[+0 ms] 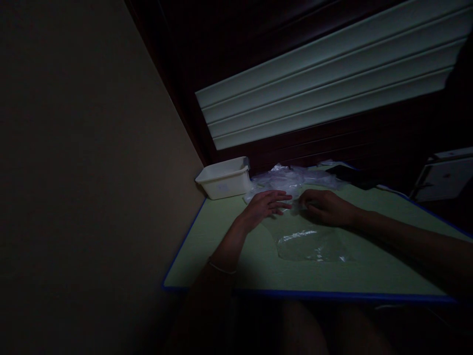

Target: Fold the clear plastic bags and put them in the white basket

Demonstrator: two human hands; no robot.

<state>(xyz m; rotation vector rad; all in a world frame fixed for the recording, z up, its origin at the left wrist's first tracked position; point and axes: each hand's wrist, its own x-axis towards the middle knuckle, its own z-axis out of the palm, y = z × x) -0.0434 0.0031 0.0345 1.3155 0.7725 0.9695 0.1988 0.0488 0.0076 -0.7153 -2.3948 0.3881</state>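
Note:
A clear plastic bag (310, 245) lies flat on the pale green table, its lower part catching glints of light. My left hand (264, 206) hovers by the bag's far end, with fingers stretched out and apart. Facing it, my right hand (327, 207) has its fingers curled in a pinch at the far edge of the same bag. In the dim light the exact grip at the fingertips is hard to make out. Behind both hands spreads a crumpled pile of clear plastic bags (295, 176).
A white plastic bin (225, 183) stands at the table's back left, close to the wall (111, 148). The table (221, 241) has a blue edge. A dark flat object (349, 176) lies at the back right. Behind rises a dark wooden panel with pale slats (325, 79).

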